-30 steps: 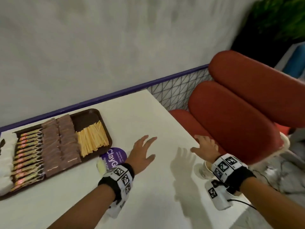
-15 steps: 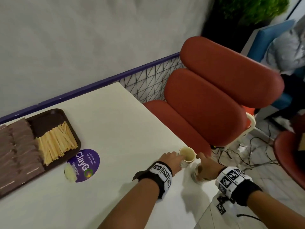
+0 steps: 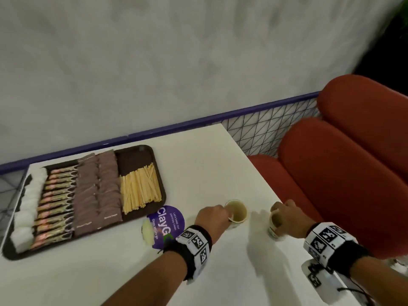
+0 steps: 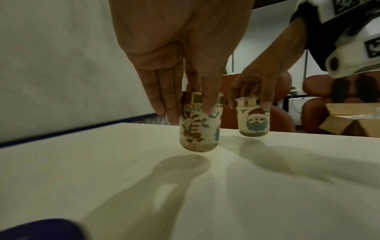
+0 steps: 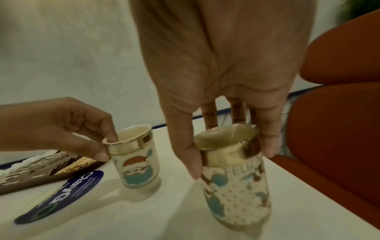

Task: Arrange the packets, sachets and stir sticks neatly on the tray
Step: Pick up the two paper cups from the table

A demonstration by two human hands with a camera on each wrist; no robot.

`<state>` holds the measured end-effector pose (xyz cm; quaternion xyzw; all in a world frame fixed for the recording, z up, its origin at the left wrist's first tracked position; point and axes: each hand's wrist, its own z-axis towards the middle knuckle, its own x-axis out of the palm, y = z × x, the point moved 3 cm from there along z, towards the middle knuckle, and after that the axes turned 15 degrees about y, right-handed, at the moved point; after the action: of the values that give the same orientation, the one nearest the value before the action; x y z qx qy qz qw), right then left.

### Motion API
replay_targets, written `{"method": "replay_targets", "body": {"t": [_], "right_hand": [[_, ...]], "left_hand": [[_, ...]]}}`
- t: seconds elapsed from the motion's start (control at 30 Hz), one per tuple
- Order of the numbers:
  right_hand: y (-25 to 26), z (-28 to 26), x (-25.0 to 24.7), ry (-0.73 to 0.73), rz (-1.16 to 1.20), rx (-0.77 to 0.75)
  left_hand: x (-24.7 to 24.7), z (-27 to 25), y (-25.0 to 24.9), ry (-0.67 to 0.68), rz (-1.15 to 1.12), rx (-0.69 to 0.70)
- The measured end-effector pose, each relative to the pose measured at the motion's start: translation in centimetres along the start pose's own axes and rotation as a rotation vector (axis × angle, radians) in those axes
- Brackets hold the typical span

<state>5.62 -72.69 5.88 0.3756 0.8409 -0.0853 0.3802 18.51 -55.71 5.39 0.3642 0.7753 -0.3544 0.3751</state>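
Note:
The brown tray [image 3: 132, 160] lies at the table's left, holding white sachets [image 3: 28, 208], coloured stick packets [image 3: 56, 202], brown packets [image 3: 98, 191] and wooden stir sticks [image 3: 140, 191] in rows. My left hand [image 3: 213, 219] pinches the rim of a Christmas-print paper cup [image 3: 237, 214], right of the tray. My right hand [image 3: 287, 219] grips a second printed cup [image 3: 274, 224] by its gold rim, near the table's right edge. In the left wrist view both cups, the left cup [image 4: 198, 128] and the right cup [image 4: 254, 120], hang just above the tabletop.
A round purple sticker [image 3: 167, 224] lies on the white table between the tray and my left hand, with a small pale object [image 3: 147, 233] at its edge. A red padded chair [image 3: 342, 173] stands against the table's right side. A cardboard box [image 4: 349, 120] sits beyond the right hand.
A second ago both hands were open and reaching to the table's right edge. Each has since taken a cup by the rim and carried it left over the table.

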Motion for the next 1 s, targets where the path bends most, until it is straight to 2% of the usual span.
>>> {"method": "replay_targets", "body": {"t": [0.17,0.27,0.37,0.5,0.73,0.8,0.87,1.0], "right_hand": [[9.9,7.3,-5.5,-0.084,-0.073,-0.248],[16.5,9.1,-8.7,-0.137,-0.036,-0.372],[21.9,11.1,-10.7,-0.116,0.050,-0.476],[27.2,14.1,-11.0,-0.064,0.016,-0.541],[31.5,17.7,-9.7,-0.029,0.023,-0.573],[31.9,18.2,-9.7,-0.028,0.046,-0.602],[32.1,18.5,-9.7,-0.012,0.076,-0.629],[31.7,18.7,-10.0,-0.034,0.149,-0.615]], "left_hand": [[-3.2,-1.4,7.9,-0.101,-0.003,-0.191],[-4.0,-1.6,11.5,-0.162,-0.054,-0.277],[-4.1,-1.4,13.9,-0.197,-0.089,-0.326],[-3.5,-0.6,16.1,-0.237,-0.110,-0.350],[-2.7,1.1,17.9,-0.277,-0.153,-0.369],[-2.8,1.1,17.9,-0.372,-0.122,-0.365],[-1.9,1.2,18.0,-0.393,-0.132,-0.324],[-0.9,1.3,18.8,-0.621,-0.198,-0.277]]}}
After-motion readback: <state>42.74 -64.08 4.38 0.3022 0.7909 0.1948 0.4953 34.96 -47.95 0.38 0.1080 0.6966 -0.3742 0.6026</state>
